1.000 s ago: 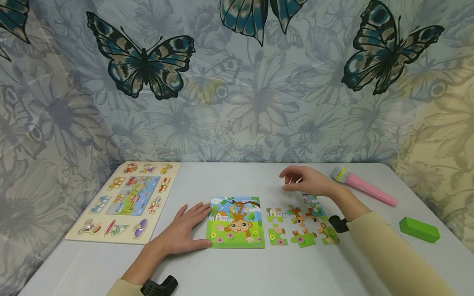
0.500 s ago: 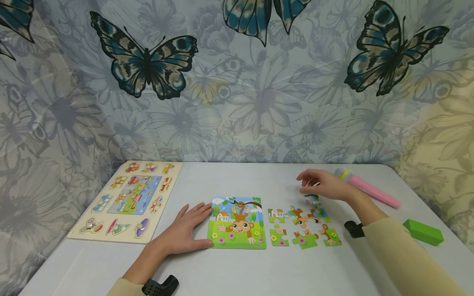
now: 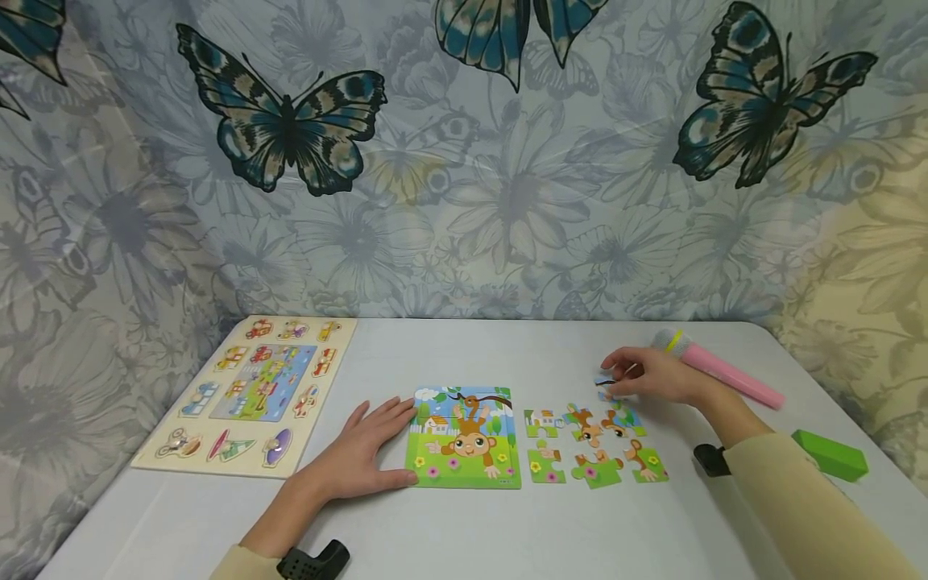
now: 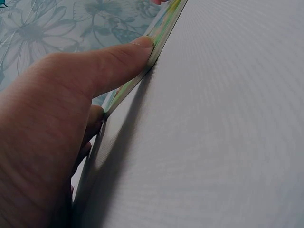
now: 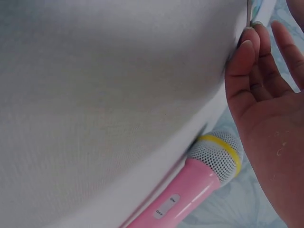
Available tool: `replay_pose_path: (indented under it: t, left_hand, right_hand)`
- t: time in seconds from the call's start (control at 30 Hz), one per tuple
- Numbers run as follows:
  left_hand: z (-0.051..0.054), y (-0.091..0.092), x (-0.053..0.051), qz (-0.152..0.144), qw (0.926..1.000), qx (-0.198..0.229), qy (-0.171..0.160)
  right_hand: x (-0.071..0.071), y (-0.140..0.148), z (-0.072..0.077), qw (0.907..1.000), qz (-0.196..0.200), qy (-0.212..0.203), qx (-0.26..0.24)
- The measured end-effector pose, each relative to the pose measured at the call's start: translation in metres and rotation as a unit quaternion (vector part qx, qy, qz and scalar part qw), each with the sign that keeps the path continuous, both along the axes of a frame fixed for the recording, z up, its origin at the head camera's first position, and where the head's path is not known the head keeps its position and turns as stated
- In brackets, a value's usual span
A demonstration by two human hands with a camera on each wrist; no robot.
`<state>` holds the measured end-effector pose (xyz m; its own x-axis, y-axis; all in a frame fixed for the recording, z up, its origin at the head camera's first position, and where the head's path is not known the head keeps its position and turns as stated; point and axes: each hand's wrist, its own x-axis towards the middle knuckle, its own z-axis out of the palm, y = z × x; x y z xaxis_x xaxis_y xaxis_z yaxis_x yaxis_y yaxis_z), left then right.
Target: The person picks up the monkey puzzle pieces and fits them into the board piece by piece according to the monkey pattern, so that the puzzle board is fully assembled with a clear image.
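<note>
My left hand (image 3: 366, 455) lies with fingers spread against the left side of a square monkey puzzle board (image 3: 464, 437). In the left wrist view, the thumb (image 4: 118, 61) touches the board's edge. To the right of the board, several loose jigsaw pieces (image 3: 596, 471) lie in rough rows. At the far right of these, my right hand (image 3: 656, 376) pinches a blue puzzle piece (image 3: 603, 381) between thumb and fingers. The hand hides much of that piece; only its edge (image 5: 249, 12) shows in the right wrist view.
A large wooden puzzle board with vehicle pictures (image 3: 170, 439) lies at the left. Behind the right wrist is a pink toy microphone (image 3: 732, 375). A green block (image 3: 830, 455) sits at the right, partly behind the sleeve. A butterfly-patterned cloth (image 3: 507, 201) hangs behind the table.
My right hand has moved right and down onto the blue puzzle piece, with its fingers closing at it. The left hand has stayed at the monkey board.
</note>
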<state>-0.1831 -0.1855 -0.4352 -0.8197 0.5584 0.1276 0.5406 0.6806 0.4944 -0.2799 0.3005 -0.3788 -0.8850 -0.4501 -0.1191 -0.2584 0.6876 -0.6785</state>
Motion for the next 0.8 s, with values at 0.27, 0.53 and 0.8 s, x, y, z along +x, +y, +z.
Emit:
replay_pose_path:
  t: [0.27, 0.53, 0.8]
  left_hand:
    - [-0.0005, -0.0003, -0.0010, 0.000, 1.0000, 0.001, -0.004]
    - [-0.0009, 0.0000, -0.0015, -0.001, 1.0000, -0.002, 0.001]
    - [0.0003, 0.0002, -0.0014, -0.001, 1.0000, -0.002, 0.004]
  right_hand:
    - [-0.0021, 0.0032, -0.0062, 1.0000, 0.006, 0.001, 0.005]
    - [-0.0006, 0.0031, -0.0074, 0.9996, 0.016, 0.009, 0.023]
    - [-0.0003, 0.0007, -0.0074, 0.9993, 0.014, 0.018, 0.031]
